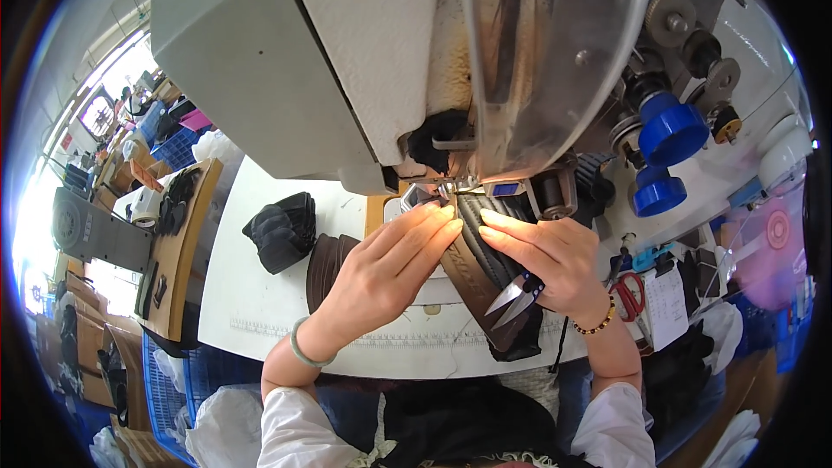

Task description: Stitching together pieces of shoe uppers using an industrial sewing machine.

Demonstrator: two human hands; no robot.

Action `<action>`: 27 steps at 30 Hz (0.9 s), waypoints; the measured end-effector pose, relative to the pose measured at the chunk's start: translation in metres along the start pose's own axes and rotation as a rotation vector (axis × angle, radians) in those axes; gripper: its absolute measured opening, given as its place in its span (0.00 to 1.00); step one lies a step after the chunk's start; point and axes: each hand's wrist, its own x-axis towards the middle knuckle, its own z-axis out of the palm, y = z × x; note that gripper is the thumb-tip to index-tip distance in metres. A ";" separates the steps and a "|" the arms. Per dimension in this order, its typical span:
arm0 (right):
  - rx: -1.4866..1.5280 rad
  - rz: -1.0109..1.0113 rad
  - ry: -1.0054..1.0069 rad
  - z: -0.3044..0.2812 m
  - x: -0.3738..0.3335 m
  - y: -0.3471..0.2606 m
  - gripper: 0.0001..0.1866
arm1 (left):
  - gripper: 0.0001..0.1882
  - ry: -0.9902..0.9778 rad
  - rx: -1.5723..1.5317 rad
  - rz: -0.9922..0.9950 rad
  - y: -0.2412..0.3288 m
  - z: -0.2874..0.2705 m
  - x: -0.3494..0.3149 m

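A brown leather strip [477, 286] with embossed marks slants from under the head of a sewing machine [338, 78] toward me. Along its right side runs a black ribbed, padded piece [490, 253]. My left hand [386, 264] is closed at the strip's left edge, fingertips together close to the needle area. With the fingertips of my right hand [555, 264] I press the padded piece from the right. Thread snips [517, 299] are tucked in that same hand, blades pointing down and left over the strip. The needle itself is hard to make out.
On the white table [277, 312] lie a black padded bundle [282, 232] and a stack of brown strips [328, 273], left of my left hand. Red-handled scissors [627, 295] and a written sheet [666, 305] are at right. Blue knobs [672, 130] stick out from the machine.
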 end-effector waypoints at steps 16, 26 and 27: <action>0.104 0.096 -0.043 -0.003 0.002 0.004 0.24 | 0.23 0.058 0.122 0.021 0.005 0.011 -0.001; 0.050 0.058 -0.049 -0.006 0.008 0.007 0.26 | 0.25 0.096 0.131 -0.007 0.002 0.019 -0.002; 0.048 0.060 -0.049 -0.005 0.007 0.006 0.26 | 0.25 0.096 0.129 -0.006 0.001 0.019 -0.003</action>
